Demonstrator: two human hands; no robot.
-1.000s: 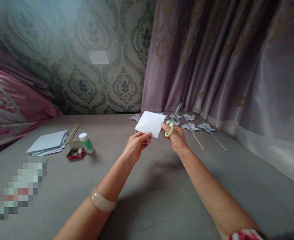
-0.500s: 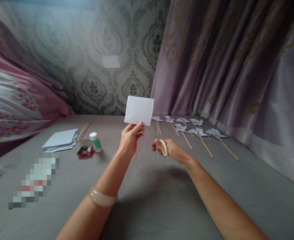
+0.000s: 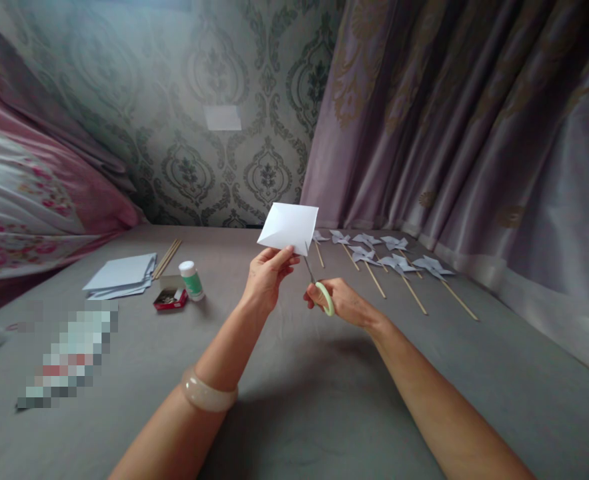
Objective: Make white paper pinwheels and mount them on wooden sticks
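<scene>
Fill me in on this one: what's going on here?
A person's left hand holds up a square of white paper by its lower edge. The right hand holds green-handled scissors, their blades at the paper's lower right corner; whether they have cut into it is hard to tell. To the right lie paper pinwheels on sticks. To the left are stacked paper, loose sticks, a small red box and a green-labelled bottle.

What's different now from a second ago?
The right hand has moved down from beside the square white paper, swinging the green-handled metal scissors to its lower right corner. The left hand still holds the paper; the white pinwheels on wooden sticks stayed put.
</scene>
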